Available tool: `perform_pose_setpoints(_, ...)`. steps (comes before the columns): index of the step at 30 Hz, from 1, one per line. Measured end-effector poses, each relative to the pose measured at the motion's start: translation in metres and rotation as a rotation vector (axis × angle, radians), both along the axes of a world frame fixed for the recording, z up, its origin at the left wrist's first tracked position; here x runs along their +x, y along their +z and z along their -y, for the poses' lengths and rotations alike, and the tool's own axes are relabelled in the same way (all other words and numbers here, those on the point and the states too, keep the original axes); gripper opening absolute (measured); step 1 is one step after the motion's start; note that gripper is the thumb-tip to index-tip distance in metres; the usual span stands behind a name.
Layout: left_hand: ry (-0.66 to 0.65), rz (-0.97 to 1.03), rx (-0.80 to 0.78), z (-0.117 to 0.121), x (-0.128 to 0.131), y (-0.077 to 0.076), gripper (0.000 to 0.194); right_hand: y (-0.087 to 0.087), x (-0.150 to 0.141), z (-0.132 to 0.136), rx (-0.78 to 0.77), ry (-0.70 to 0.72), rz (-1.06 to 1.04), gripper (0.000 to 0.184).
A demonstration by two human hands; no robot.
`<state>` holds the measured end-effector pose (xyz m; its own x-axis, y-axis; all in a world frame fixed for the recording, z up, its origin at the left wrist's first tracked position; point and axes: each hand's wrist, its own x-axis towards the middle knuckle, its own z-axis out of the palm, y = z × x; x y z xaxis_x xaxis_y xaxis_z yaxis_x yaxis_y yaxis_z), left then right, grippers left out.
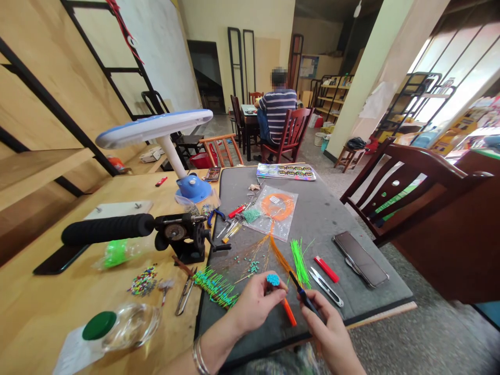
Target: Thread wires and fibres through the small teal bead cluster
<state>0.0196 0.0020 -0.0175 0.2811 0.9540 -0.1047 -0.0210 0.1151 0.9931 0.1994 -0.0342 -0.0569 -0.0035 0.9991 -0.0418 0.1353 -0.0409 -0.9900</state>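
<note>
Two hands are working low over a grey mat (312,208) on a pale wooden table (84,250)! The left hand (253,304) pinches a small blue beaded piece (273,280) between thumb and fingertips, and the right hand (326,328) is closed on a slim black tool (303,295), with orange strands (279,260) just beyond. Right beside them, thread snips (326,286) and a phone (361,259) on the mat, green beaded strands (216,287) to the left. Farther up, a black clamp (179,232) and a blue desk lamp (156,127); across the room, a person in a striped shirt (277,117) sits at a table.
</note>
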Motion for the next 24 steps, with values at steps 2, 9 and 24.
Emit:
perform_pose_setpoints(2,0.006,-0.014,0.022,0.002,0.001,-0.003,0.013,-0.009,-0.002,-0.001,-0.077,-0.043,-0.098,0.031)
perform_pose_setpoints(9,0.010,-0.024,-0.007,0.006,0.005,-0.011,0.013,-0.007,-0.005,-0.002,-0.215,-0.043,-0.258,0.039)
perform_pose_setpoints(24,-0.032,-0.002,-0.173,-0.003,0.010,-0.012,0.023,-0.027,0.099,-0.035,0.193,-0.389,1.262,0.036)
